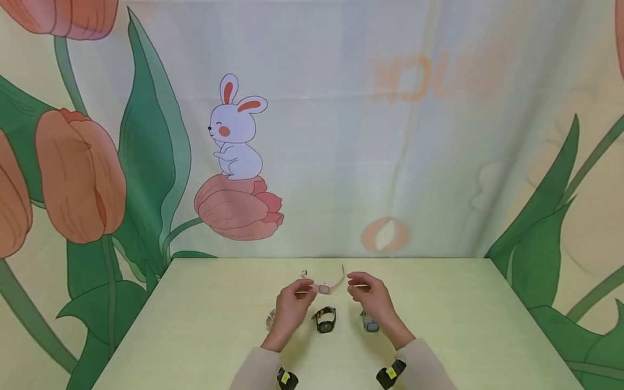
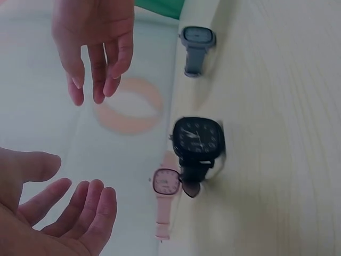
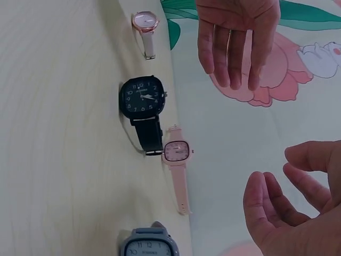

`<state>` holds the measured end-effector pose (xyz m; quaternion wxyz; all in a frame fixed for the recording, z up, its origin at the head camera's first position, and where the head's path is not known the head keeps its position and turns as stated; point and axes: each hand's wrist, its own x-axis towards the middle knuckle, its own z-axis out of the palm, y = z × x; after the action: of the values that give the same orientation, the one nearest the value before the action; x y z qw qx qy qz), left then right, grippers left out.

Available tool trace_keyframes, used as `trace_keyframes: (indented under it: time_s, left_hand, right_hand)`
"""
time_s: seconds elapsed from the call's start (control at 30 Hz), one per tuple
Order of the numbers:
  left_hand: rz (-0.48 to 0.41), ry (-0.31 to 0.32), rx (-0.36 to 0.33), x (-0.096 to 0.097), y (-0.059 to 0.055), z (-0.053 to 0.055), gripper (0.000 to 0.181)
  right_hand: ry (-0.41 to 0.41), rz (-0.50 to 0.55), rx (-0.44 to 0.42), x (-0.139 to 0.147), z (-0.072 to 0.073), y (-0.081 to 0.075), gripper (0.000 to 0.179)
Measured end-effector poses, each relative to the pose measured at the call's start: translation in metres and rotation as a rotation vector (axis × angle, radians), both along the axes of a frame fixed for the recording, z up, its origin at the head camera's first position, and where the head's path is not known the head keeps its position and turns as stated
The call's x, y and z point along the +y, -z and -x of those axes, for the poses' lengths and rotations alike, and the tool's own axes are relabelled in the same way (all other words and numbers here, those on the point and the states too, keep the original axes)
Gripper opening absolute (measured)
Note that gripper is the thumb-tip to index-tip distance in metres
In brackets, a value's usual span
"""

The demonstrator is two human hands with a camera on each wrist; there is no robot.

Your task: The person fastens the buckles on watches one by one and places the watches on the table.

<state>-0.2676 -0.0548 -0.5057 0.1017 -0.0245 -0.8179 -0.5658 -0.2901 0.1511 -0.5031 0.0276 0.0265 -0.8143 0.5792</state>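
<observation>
A pink wristwatch lies spread out toward the back of the table, its strap unfastened. My left hand is raised near the strap's left part, fingers loosely bent; my right hand is near the right end. Both hold nothing in the wrist views, where gaps show between fingers and thumbs. A black watch with a square dial stands in front of the pink one, between the hands. The grey-blue watch sits below my right hand, partly covered. Beside my left wrist, a light-strapped watch with a rose-gold case is mostly hidden in the head view.
The pale table ends at a back edge against a hanging cloth printed with tulips and a rabbit. Black devices with yellow marks are strapped to both wrists over beige sleeves.
</observation>
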Motion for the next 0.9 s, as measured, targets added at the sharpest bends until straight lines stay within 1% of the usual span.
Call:
trace_keyframes:
  time_s: [0.1,0.2,0.27,0.33,0.4,0.5,0.7,0.9]
  left_hand:
    - [-0.020,-0.010,-0.035,-0.001,0.005,0.007,0.024]
    - [-0.036,-0.026,-0.081,0.000,0.010,0.014,0.025]
    - [-0.049,-0.038,-0.113,0.001,0.013,0.020,0.026]
    - [-0.054,-0.047,-0.128,0.002,0.016,0.025,0.027]
    - [-0.070,-0.054,-0.146,0.002,0.019,0.029,0.028]
    - [-0.079,-0.065,-0.162,0.003,0.022,0.034,0.029]
    - [-0.094,-0.083,-0.206,0.005,0.028,0.040,0.030]
    - [-0.103,-0.098,-0.232,0.007,0.037,0.050,0.031]
  right_hand:
    - [0.005,-0.021,-0.031,-0.004,0.008,0.005,0.030]
    - [0.000,0.008,-0.061,-0.008,0.015,0.009,0.030]
    - [-0.012,0.037,-0.066,-0.011,0.019,0.011,0.031]
    - [-0.017,0.063,-0.082,-0.015,0.022,0.014,0.031]
    - [-0.014,0.065,-0.089,-0.020,0.026,0.016,0.031]
    - [0.008,0.073,-0.121,-0.024,0.031,0.020,0.030]
    - [0.036,0.108,-0.191,-0.027,0.039,0.027,0.033]
    - [0.045,0.235,-0.245,-0.029,0.047,0.038,0.035]
